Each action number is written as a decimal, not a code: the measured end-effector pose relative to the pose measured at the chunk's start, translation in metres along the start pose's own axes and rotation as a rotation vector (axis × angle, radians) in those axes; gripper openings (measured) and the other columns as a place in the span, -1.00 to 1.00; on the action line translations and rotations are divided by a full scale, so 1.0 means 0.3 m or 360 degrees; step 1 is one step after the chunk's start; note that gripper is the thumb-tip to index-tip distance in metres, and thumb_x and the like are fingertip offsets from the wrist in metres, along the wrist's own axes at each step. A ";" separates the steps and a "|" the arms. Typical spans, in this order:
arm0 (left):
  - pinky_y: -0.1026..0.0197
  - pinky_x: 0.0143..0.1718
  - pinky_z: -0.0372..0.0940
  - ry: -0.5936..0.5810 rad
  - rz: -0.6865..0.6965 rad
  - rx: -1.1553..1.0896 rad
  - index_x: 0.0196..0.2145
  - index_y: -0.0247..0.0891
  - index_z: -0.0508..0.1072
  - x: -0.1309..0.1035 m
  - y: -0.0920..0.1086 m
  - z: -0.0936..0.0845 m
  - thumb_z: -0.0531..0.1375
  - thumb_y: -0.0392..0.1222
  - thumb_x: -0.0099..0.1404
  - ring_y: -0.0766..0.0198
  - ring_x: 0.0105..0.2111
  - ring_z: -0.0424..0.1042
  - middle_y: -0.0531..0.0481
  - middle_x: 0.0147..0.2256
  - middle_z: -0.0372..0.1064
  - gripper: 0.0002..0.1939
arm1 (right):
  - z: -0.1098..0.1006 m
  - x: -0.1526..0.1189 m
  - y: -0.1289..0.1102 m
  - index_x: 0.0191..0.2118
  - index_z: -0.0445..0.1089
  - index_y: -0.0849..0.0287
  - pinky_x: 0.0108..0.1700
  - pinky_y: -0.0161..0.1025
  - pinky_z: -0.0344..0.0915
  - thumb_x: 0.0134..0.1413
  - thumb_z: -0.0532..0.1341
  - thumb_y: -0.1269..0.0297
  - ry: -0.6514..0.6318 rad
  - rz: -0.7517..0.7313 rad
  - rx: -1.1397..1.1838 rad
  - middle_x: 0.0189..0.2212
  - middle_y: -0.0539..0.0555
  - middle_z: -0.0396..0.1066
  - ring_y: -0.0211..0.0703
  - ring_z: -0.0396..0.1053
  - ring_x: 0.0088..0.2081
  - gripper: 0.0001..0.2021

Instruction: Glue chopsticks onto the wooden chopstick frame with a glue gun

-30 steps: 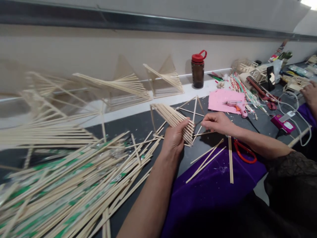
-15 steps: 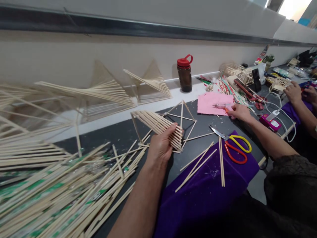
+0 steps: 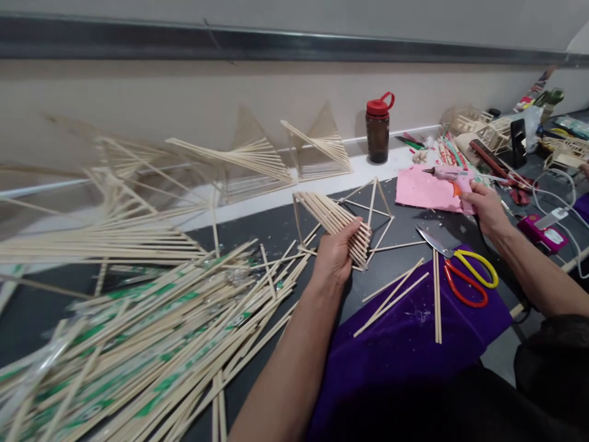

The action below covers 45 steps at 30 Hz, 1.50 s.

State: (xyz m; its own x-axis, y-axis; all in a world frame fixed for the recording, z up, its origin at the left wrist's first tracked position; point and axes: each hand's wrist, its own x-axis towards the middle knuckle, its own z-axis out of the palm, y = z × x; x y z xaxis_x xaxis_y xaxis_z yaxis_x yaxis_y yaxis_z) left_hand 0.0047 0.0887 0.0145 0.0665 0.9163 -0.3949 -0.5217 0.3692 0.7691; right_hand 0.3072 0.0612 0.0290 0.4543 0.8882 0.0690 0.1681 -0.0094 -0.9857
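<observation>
My left hand [image 3: 338,252] grips the right end of a twisted model [image 3: 332,216] of thin wooden sticks, thumb on top of the slats. Behind and right of it stands an open stick frame [image 3: 373,205]; whether the two are joined I cannot tell. At the right, my right hand [image 3: 488,205] is closed round the handle of a pink glue gun [image 3: 453,175] with an orange trigger, its nozzle pointing left above a pink sheet [image 3: 414,195]. Scissors [image 3: 442,242] with one yellow and one red handle lie partly open nearer to me, between my hands.
Loose sticks and wrappers [image 3: 184,331] heap up at left. Finished-looking twisted stick models [image 3: 257,156] stand along the wall beside a red-capped bottle [image 3: 378,132]. Several sticks [image 3: 396,294] cross a purple cloth [image 3: 414,350]. A magenta power block [image 3: 543,233] with white cables sits right.
The glue gun has been picked up off the pink sheet by my right hand. My left hand keeps its hold on the stick model. The view has turned left.
</observation>
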 end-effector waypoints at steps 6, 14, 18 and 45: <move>0.37 -0.52 0.41 -0.0026 -0.0040 -0.0037 -0.44 -0.40 0.51 0.001 0.001 -0.003 0.37 -0.39 0.00 0.34 -0.60 0.47 0.03 -0.59 0.48 -0.87 | 0.068 -0.162 -0.066 -0.41 0.30 0.12 -0.58 -0.35 0.12 -0.20 0.35 0.12 -0.0431 0.0219 0.0056 -0.58 -0.05 0.38 -0.31 0.26 -0.60 -0.73; 0.37 -0.50 0.41 -0.0035 -0.0129 -0.0091 -0.46 -0.40 0.51 -0.006 0.012 0.005 0.30 -0.43 0.06 0.35 -0.58 0.48 -0.01 -0.57 0.49 -0.95 | 0.150 -0.263 -0.077 -0.12 0.34 0.14 -0.50 -0.32 0.29 0.00 0.29 0.07 -0.0862 -0.0040 0.0023 -0.22 0.11 0.52 -0.22 0.48 -0.42 -0.64; 0.38 -0.51 0.42 -0.0033 -0.0172 -0.0123 -0.48 -0.39 0.49 -0.010 0.019 0.012 0.30 -0.45 0.07 0.35 -0.60 0.47 0.00 -0.58 0.48 -0.94 | 0.170 -0.277 -0.081 -0.25 0.41 0.15 -0.49 -0.30 0.28 0.07 0.21 0.07 -0.0841 -0.0244 -0.0233 -0.28 0.10 0.48 -0.28 0.37 -0.47 -0.75; 0.39 -0.55 0.40 -0.0028 -0.0230 -0.0106 -0.49 -0.42 0.49 -0.023 0.034 0.019 0.18 -0.45 0.23 0.34 -0.61 0.48 -0.04 -0.59 0.48 -0.84 | 0.197 -0.286 -0.053 -0.43 0.26 0.12 -0.34 -0.20 0.21 0.14 0.10 0.18 -0.0721 -0.0731 -0.0676 -0.42 0.03 0.27 -0.22 0.24 -0.43 -0.82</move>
State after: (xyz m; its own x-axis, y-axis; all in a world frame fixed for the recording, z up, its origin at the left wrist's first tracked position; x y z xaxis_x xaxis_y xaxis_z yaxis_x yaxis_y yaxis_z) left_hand 0.0038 0.0869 0.0279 0.1592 0.8572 -0.4898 -0.5607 0.4868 0.6697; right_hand 0.2139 0.0123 0.0297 -0.1293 0.9461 0.2969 0.6163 0.3113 -0.7234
